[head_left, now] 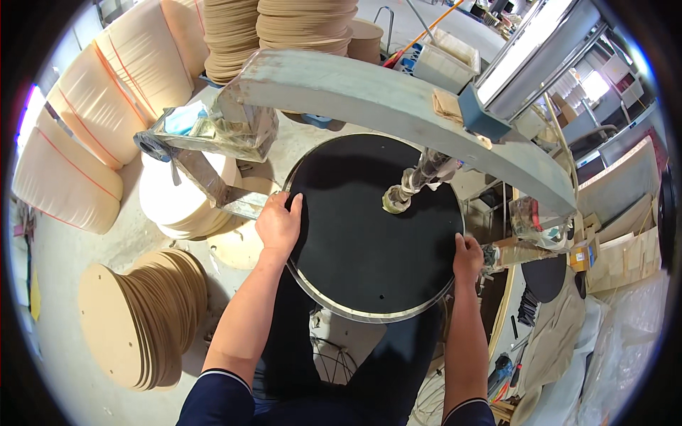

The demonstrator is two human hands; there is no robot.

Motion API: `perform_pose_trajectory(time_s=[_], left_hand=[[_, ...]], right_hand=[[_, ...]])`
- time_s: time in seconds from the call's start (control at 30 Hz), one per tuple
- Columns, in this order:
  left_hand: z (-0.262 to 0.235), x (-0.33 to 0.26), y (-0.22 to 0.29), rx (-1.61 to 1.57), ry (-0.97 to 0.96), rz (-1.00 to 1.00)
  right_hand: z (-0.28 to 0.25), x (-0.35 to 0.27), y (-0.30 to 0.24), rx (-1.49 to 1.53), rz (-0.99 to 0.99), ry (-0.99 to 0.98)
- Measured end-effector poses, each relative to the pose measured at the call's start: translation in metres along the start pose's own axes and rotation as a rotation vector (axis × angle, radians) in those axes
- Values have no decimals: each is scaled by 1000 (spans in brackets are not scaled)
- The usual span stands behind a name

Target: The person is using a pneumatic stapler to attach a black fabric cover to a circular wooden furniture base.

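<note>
Beneath the curved grey beam (355, 82), before the seated person's knees: one black disc (355, 248), round, flat face up, lying over a pale metal rim (387, 316) that shows along its near edge from seven to five o'clock.

Item, left hand (278, 221): at the disc's edge, between nine and ten o'clock; thumb against the black, other fingers bent at the border. Item, right hand (467, 259): at the opposite edge, between three and four o'clock, fingers bent over the border. Both touch; how far either closes underneath — or whether the metal is pinched too — cannot be told.

Chief relation: the disc spans the gap between the hands, neither hand nearer. Being round, it has no long axis; the line from hand to hand crosses near its middle, dropping slightly toward the right.

Also listed: a wrapped rod (419, 177), coming in from one o'clock, its foot over the disc just past the centre — contact not certain. One small hole (381, 297) at six o'clock.

Surroundings: brown discs (135, 326), a leaning stack on the floor at eight o'clock; wrapped bundles (67, 170) at ten.
</note>
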State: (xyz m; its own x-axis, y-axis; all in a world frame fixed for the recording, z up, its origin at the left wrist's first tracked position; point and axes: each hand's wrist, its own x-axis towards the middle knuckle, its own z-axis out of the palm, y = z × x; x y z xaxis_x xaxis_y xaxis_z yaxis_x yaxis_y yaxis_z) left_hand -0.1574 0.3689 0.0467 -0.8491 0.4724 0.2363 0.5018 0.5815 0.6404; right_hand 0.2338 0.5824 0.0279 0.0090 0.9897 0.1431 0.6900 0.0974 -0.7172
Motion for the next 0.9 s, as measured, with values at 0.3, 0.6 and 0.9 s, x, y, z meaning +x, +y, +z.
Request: perform_pose_trajectory(time_s=[0.3, 0.6, 0.9], left_hand=[[1, 9, -4, -4, -22, 37], [5, 6, -28, -182, 40, 176], [6, 2, -23, -122, 0, 216]], right_hand=[[-9, -14, -13, -94, 0, 11], [-2, -7, -22, 41, 97, 70], [-1, -18, -24, 60, 165, 94]])
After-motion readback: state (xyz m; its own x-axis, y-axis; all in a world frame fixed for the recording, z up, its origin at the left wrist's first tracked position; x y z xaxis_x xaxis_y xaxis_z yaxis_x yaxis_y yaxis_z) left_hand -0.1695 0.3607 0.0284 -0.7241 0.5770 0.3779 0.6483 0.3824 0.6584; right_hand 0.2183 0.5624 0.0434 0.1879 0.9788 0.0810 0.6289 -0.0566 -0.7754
